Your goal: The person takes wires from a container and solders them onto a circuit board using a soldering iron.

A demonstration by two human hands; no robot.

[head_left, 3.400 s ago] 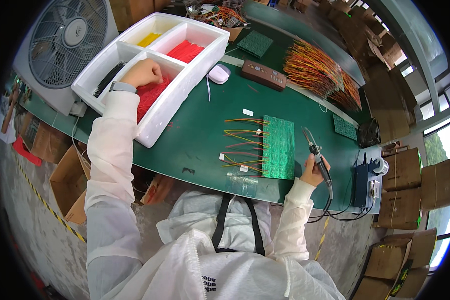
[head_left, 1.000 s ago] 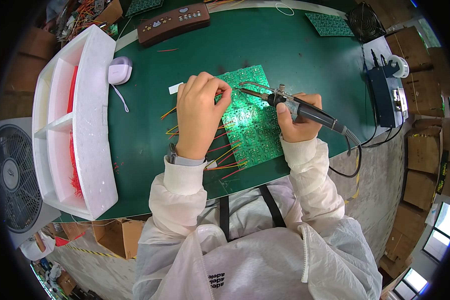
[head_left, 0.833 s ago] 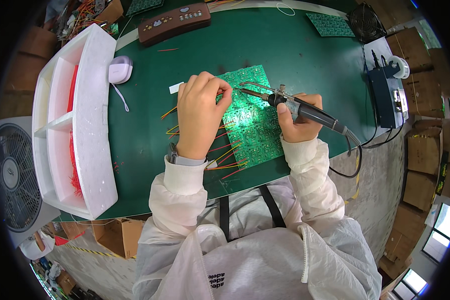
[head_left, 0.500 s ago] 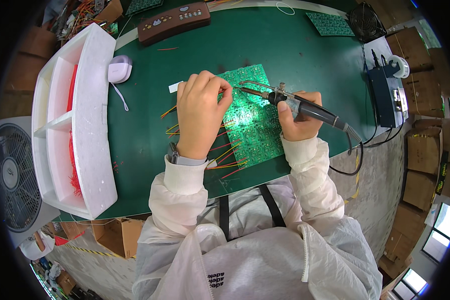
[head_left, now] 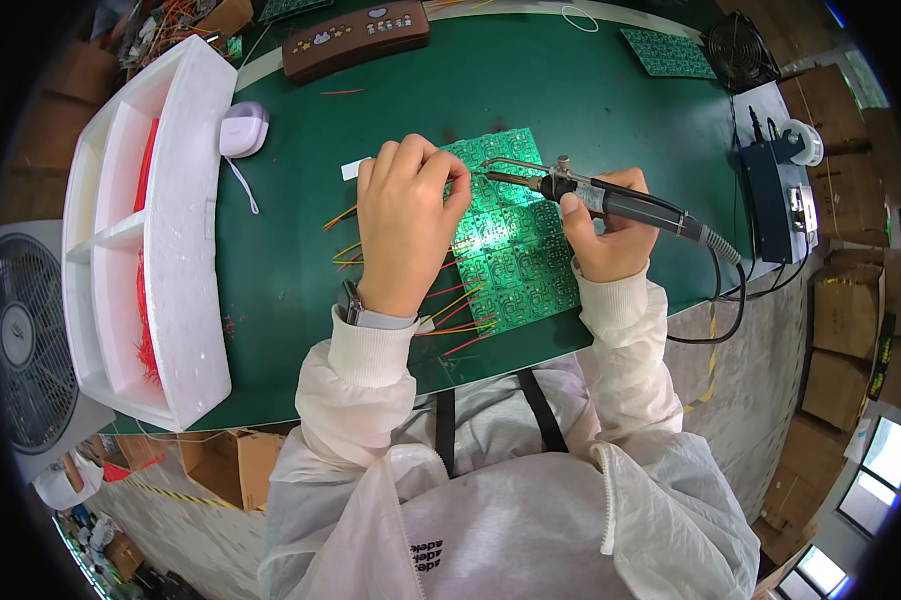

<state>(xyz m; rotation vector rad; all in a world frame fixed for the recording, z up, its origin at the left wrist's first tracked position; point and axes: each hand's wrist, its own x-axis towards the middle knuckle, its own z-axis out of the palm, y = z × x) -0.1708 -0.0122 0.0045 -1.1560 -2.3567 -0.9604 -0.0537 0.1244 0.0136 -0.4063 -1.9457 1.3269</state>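
Observation:
A green panel of circuit boards (head_left: 525, 265) lies on the bench in front of me, shining brightly near its middle. My left hand (head_left: 405, 230) is closed in a pinch over its upper left edge, on a thin wire (head_left: 454, 179) mostly hidden by the fingers. Wrapped round the grip of a soldering iron (head_left: 642, 208) with a thin metal feed tube is my right hand (head_left: 612, 240). The iron's tip points left, just off the left fingertips, over the panel; contact cannot be made out. Red and yellow wires (head_left: 460, 305) stick out along the panel's left edge.
A white foam box (head_left: 195, 250) with red wires stands at left, beside a lilac case (head_left: 243, 130). At the back lie a brown pencil case (head_left: 355, 40) and another green panel (head_left: 667, 53). The iron's cable (head_left: 738, 300) runs to a blue soldering station (head_left: 773, 195) at right.
My right hand has shifted slightly to the right and the iron lies a little flatter. The left hand keeps its pinch near the same spot on the panel.

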